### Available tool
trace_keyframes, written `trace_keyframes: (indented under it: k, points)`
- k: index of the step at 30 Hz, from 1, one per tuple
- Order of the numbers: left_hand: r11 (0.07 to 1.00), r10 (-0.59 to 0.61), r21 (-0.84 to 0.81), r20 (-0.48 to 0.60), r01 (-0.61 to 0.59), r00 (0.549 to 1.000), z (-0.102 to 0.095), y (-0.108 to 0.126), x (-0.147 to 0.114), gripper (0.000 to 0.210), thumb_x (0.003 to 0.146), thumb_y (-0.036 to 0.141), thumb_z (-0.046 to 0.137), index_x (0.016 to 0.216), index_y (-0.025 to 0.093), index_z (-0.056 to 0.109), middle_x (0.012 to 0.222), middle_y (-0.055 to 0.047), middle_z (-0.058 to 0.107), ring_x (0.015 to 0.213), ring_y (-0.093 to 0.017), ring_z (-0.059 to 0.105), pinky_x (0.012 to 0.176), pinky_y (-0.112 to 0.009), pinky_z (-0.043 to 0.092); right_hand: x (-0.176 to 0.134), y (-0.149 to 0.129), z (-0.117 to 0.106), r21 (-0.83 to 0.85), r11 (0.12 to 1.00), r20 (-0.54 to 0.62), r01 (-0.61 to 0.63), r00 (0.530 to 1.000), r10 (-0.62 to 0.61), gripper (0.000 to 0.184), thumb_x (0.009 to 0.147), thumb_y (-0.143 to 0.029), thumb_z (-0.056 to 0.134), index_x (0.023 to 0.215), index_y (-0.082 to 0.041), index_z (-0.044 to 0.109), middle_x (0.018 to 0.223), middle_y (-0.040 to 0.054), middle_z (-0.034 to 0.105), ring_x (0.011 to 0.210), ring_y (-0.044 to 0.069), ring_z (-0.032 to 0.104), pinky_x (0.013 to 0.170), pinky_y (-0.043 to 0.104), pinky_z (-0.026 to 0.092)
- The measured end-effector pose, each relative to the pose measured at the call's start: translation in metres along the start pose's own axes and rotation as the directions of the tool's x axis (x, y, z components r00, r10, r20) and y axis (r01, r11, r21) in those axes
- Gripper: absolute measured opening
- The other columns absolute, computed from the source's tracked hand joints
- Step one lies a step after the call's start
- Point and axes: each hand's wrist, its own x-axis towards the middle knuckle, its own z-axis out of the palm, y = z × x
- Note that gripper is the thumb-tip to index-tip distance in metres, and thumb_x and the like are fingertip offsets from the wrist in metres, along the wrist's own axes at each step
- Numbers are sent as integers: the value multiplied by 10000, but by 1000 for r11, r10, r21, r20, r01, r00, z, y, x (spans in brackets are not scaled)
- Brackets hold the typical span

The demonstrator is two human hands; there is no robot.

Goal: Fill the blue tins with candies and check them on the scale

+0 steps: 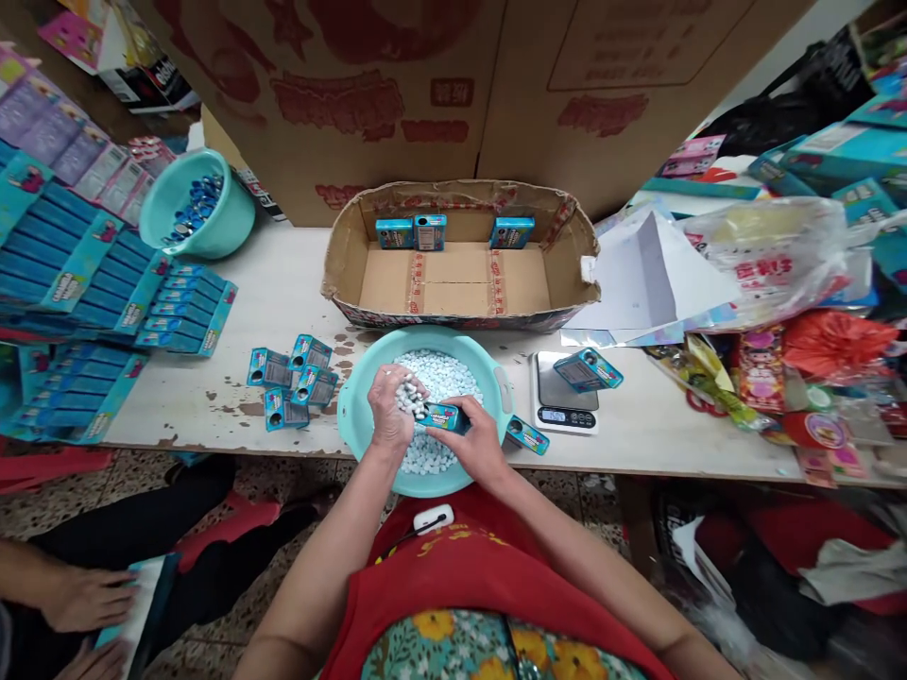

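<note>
A turquoise basin (369,472) full of small white candy pellets (443,373) stands at the table's front edge. Over it my left hand (392,406) is cupped around a heap of the pellets. My right hand (480,439) grips a small blue candy box (440,416), tilted with its end against the pellets in my left hand. Right of the basin lies another blue box (528,435). One more box (588,369) rests on a digital scale (567,417) with a lit display. Several blue boxes (287,409) stand grouped left of the basin.
Behind the basin sits a cut-down cardboard box (453,304) with a few blue boxes inside. A smaller turquoise tub (237,222) holds shiny blue pieces. Display cartons (188,307) are stacked at left; plastic bags (772,255) crowd the right. Another person's hands (89,597) hold a carton at lower left.
</note>
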Motion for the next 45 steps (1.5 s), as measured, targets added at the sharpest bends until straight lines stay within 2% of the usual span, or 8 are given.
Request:
trace_keyframes:
  k: [5, 13, 18, 22, 31, 36, 41, 45]
  points:
    - [1000, 12, -4, -28, -12, 1000, 13, 6, 6, 296, 764, 381, 613, 639, 165, 452, 591, 31, 488, 504, -95, 527, 545, -242, 475, 9, -11, -7, -18, 1000, -48, -4, 999, 3, 321, 694, -338, 758, 941, -211, 598, 912, 30, 609, 881, 219, 586, 801, 343, 459]
    - [998, 40, 59, -63, -36, 997, 28, 12, 6, 332, 799, 466, 577, 678, 167, 500, 561, 26, 516, 515, -109, 552, 559, -240, 464, 21, -20, -12, 15, 1000, -38, 14, 999, -14, 321, 690, -316, 763, 949, -219, 598, 905, 25, 611, 881, 215, 588, 790, 333, 459]
    - [994, 86, 63, -31, -84, 996, 31, 14, 5, 341, 819, 423, 562, 614, 166, 469, 614, 2, 549, 599, -127, 587, 624, -265, 474, 27, -25, -17, 13, 1000, -36, 7, 999, -6, 319, 687, -310, 766, 941, -215, 598, 902, 19, 613, 876, 208, 592, 785, 323, 458]
    - [989, 104, 105, -2, -103, 995, 30, 12, 6, 301, 818, 374, 576, 615, 162, 507, 559, 18, 507, 560, -109, 547, 633, -252, 461, 28, -27, -18, 2, 1000, -58, -3, 998, 3, 308, 689, -314, 763, 929, -215, 598, 898, 18, 615, 873, 208, 592, 789, 328, 457]
    - [978, 166, 131, -21, -162, 986, 37, 17, 3, 311, 823, 381, 573, 616, 165, 490, 553, 27, 486, 532, -97, 519, 588, -239, 453, 27, -36, -19, 33, 999, -57, 13, 998, -11, 310, 679, -280, 776, 929, -221, 603, 898, 20, 614, 870, 207, 589, 790, 331, 459]
    - [989, 109, 101, -13, -107, 994, 42, 16, 0, 319, 807, 397, 605, 632, 166, 471, 555, 38, 460, 488, -79, 474, 497, -209, 418, 26, -31, -19, 86, 996, -81, 12, 997, -5, 325, 663, -266, 789, 926, -215, 605, 908, 19, 612, 878, 200, 584, 802, 327, 453]
    - [999, 10, 51, -31, -8, 999, 51, 21, -2, 343, 760, 414, 665, 642, 156, 473, 536, 45, 439, 417, -45, 382, 366, -160, 261, 24, -23, -22, 176, 984, -108, -26, 993, 46, 335, 630, -273, 804, 899, -210, 613, 886, 10, 611, 864, 194, 585, 800, 324, 454]
    - [989, -132, -56, 110, 139, 985, 53, 45, 0, 375, 742, 413, 685, 613, 159, 441, 494, 61, 390, 389, -34, 337, 344, -144, 231, 17, -22, -37, 300, 953, -87, -40, 994, 70, 371, 634, -339, 801, 928, -208, 616, 912, 17, 625, 887, 189, 596, 822, 321, 467]
